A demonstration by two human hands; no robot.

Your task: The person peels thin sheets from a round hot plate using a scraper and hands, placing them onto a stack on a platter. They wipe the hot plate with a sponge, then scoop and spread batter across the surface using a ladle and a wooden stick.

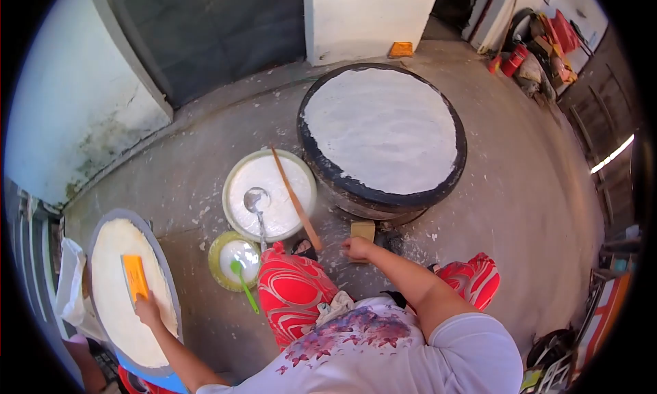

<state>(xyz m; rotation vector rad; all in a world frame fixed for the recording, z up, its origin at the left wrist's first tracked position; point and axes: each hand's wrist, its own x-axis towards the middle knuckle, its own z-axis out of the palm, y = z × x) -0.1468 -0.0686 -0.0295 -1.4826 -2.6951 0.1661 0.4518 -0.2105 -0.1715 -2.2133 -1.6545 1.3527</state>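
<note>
My left hand point(147, 308) is closed on an orange scraper point(135, 276), which lies against a pale round sheet point(116, 247) on a grey round board at the left. Near my knees, my right hand point(358, 247) is closed beside a small tan block point(362, 231); whether it holds anything is too small to tell. In front stands a large black-rimmed round griddle point(383, 130) covered with a white layer. A bowl of white batter point(248, 178) holds a metal ladle point(256, 200), and a wooden stick point(293, 195) lies across it.
A smaller yellowish bowl point(223, 271) with a green spoon point(244, 284) sits beside my knee. An orange object point(401, 49) rests by the far wall. Bags and tools point(540, 59) are piled at the back right. A white bag point(71, 281) stands left of the board.
</note>
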